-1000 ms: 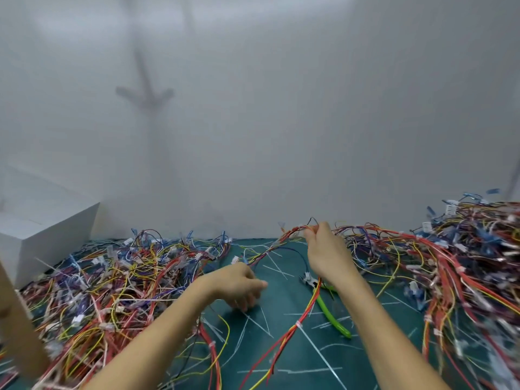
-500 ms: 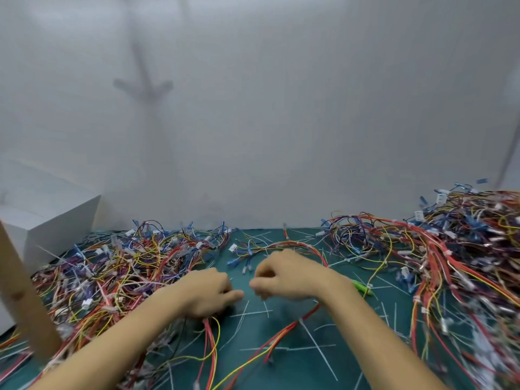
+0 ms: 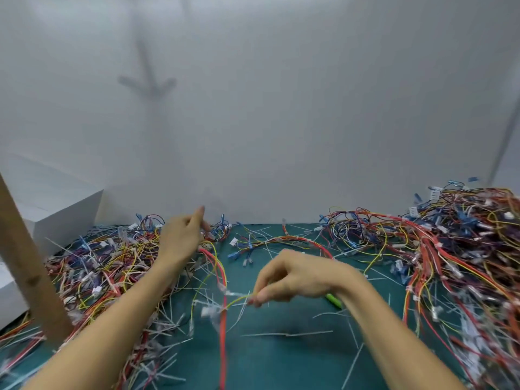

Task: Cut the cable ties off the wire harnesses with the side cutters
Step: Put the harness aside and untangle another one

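**A wire-harness bench in a workshop**

I see a workshop bench. A green cutting mat fills the lower frame, heaped at left and right with wire harnesses and littered with loose cable ties. A plain white wall backs it. At mid-left, a white box sits behind a wooden post.

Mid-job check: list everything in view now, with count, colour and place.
left pile: one, multicoloured harnesses, left of mat
right pile: one, multicoloured harnesses, right of mat
held harness: one, red and yellow, mat centre
far harness: one, mostly red, back of mat
cut cable ties: many, white, scattered on mat
side cutters: one, green handle, under right wrist
mat: one, teal, under everything
box: one, white, far left
wooden post: one, tan, left edge
left hand: one, over left pile, fingers loose
right hand: one, pinching held harness's yellow wire
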